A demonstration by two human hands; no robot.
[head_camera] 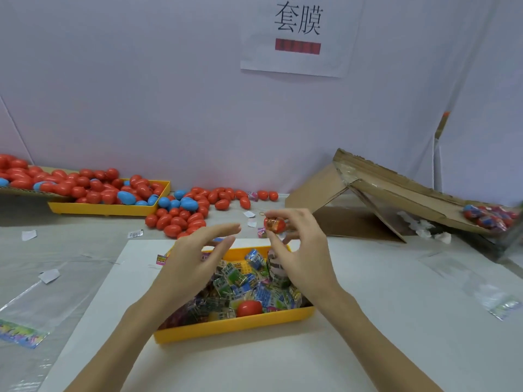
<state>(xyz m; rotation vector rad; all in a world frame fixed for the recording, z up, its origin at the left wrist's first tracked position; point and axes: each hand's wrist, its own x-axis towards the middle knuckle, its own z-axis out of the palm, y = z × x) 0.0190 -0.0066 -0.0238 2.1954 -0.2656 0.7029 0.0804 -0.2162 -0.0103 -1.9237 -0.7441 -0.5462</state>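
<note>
My right hand (pixel 300 250) pinches a red plastic egg (pixel 275 224) wrapped in a printed film sleeve, held above the far end of a yellow tray (pixel 235 326). My left hand (pixel 195 258) hovers over the tray's left side with fingers straight and holds nothing. The tray holds several printed film sleeves (pixel 249 281) and one bare red egg (pixel 249 308). It rests on a white board (pixel 353 321).
A second yellow tray (pixel 107 209) at the back left is heaped with red and blue eggs (pixel 181 213), which spill onto the table. A tilted cardboard chute (pixel 396 193) at the right carries wrapped eggs (pixel 489 216). Clear bags (pixel 36 306) lie at the left.
</note>
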